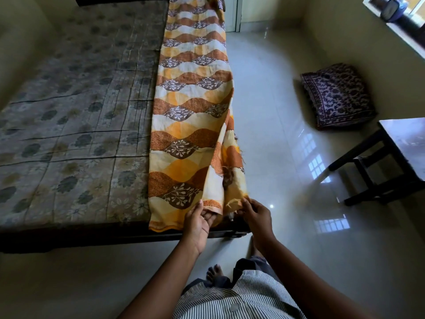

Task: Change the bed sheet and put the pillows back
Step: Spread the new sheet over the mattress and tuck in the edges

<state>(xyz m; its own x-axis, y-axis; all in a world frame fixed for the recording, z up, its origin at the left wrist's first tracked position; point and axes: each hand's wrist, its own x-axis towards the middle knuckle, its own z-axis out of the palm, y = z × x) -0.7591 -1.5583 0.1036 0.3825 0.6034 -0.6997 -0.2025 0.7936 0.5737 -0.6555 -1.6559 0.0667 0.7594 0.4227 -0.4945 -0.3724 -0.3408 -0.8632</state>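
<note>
**Foot of bed: sheet strip held at its near end**

Head view. Hidden or cut off: the far end of the bed sheet (193, 93) runs out of the top of the frame. The dark table (400, 139) is cropped at the right edge. A dark object on the window sill (394, 9) is too blurred to name. The left hand's fingertips are tucked under the cloth.

Counts: one sheet, one bare floral mattress (80, 100), one dark bed frame (69, 236), one purple patterned pillow (338, 97) on the floor (276, 111) by the right wall (possibly a stack, cannot tell), two hands.

Sheet: orange-and-brown wave print, lying as a long narrow strip along the mattress's right edge. Its long axis points straight away from the person, foot to head, with the right margin drooping over the side.

Left hand (197, 223): palm up, thumb on top, fingers beneath, gripping the near hem. Right hand (255, 215): fingers curled, pinching the near right corner. Both are at the bed's foot.
</note>
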